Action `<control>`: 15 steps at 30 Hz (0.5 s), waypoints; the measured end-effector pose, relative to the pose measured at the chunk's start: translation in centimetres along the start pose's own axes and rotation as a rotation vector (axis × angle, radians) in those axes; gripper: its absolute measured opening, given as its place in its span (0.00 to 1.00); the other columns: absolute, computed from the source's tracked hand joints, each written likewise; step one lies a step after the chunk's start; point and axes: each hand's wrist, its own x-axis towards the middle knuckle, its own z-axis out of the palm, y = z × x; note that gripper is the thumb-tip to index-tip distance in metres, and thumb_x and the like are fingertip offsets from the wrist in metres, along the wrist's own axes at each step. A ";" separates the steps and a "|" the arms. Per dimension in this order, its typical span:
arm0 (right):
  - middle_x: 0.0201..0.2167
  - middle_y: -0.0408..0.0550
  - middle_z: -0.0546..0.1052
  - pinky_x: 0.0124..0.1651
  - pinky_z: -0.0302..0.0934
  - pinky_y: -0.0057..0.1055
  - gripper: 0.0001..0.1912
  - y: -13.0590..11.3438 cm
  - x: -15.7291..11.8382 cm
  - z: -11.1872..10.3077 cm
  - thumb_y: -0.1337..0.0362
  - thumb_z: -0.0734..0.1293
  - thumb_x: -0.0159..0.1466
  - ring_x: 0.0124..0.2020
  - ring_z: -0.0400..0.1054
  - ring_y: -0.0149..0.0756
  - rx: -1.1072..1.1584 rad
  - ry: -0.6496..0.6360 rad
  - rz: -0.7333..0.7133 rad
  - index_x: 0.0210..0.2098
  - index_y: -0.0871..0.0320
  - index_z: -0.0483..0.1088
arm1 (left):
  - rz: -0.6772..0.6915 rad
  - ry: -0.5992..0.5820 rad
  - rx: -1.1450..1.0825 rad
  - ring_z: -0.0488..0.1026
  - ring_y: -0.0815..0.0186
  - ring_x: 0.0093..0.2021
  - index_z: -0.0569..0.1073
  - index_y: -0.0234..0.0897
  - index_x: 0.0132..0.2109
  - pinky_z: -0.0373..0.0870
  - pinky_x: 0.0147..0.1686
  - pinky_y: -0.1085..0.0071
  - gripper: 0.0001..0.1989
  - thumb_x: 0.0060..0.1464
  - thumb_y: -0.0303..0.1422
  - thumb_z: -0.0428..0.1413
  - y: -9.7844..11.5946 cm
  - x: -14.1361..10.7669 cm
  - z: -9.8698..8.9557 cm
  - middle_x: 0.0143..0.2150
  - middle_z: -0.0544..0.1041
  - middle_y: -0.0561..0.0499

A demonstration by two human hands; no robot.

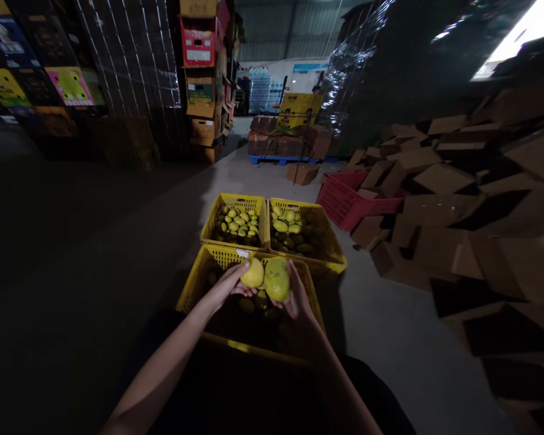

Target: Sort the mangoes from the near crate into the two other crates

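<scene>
My left hand (pixel 229 286) is closed around a round yellow lemon (pixel 252 273). In my right hand (pixel 297 295) is a larger, greener lemon (pixel 277 280) with dark blemishes. Both fruits are held up side by side over the near yellow crate (pixel 191 283), where more fruit lies in shadow. Behind it stand two more yellow crates: the far left crate (pixel 207 225) holds several yellow-green lemons (pixel 242 221), and the far right crate (pixel 329 241) has several lemons (pixel 286 221), some lit and others dark.
A red plastic basket (pixel 340 199) leans beside a large heap of opened cardboard boxes (pixel 448 199) on the right. Farther back are a blue pallet (pixel 281 160) with cartons and a tall stack of fruit boxes (pixel 200 84). Wrapped stacks (pixel 131 66) rise at left.
</scene>
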 end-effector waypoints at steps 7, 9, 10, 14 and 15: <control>0.12 0.38 0.65 0.09 0.44 0.23 0.26 0.5 0.0 0.0 0.37 0.59 0.55 0.08 0.53 0.26 0.117 -0.128 0.225 0.28 0.56 0.63 | -0.213 0.102 -0.012 0.65 0.71 0.15 0.75 0.29 0.26 0.62 0.18 0.76 0.42 0.49 0.64 0.35 -0.7 1.2 -0.2 0.16 0.72 0.44; 0.13 0.39 0.66 0.09 0.44 0.23 0.26 0.4 0.0 0.0 0.37 0.59 0.55 0.08 0.54 0.27 0.094 -0.117 0.256 0.28 0.56 0.64 | -0.212 0.116 0.014 0.65 0.70 0.15 0.75 0.30 0.25 0.62 0.19 0.75 0.43 0.49 0.65 0.34 -0.9 1.3 -0.2 0.15 0.71 0.44; 0.13 0.39 0.66 0.09 0.44 0.23 0.26 0.3 0.0 0.1 0.37 0.58 0.55 0.08 0.54 0.26 0.085 -0.113 0.265 0.27 0.56 0.64 | -0.213 0.120 0.031 0.65 0.69 0.15 0.75 0.31 0.24 0.63 0.19 0.74 0.43 0.50 0.64 0.33 -1.0 1.3 -0.2 0.15 0.70 0.44; 0.13 0.40 0.66 0.11 0.46 0.24 0.26 0.2 0.1 0.3 0.38 0.59 0.55 0.10 0.55 0.27 0.093 -0.126 0.221 0.26 0.56 0.64 | -0.182 0.142 -0.019 0.66 0.69 0.17 0.75 0.31 0.27 0.65 0.23 0.72 0.37 0.53 0.60 0.39 -1.2 1.4 0.0 0.17 0.71 0.46; 0.14 0.41 0.67 0.12 0.49 0.25 0.25 0.3 0.2 0.4 0.38 0.59 0.55 0.12 0.58 0.28 0.080 -0.115 0.158 0.27 0.56 0.64 | -0.140 0.148 -0.078 0.67 0.69 0.19 0.76 0.31 0.31 0.66 0.25 0.73 0.32 0.53 0.58 0.44 -1.2 1.4 0.1 0.19 0.73 0.47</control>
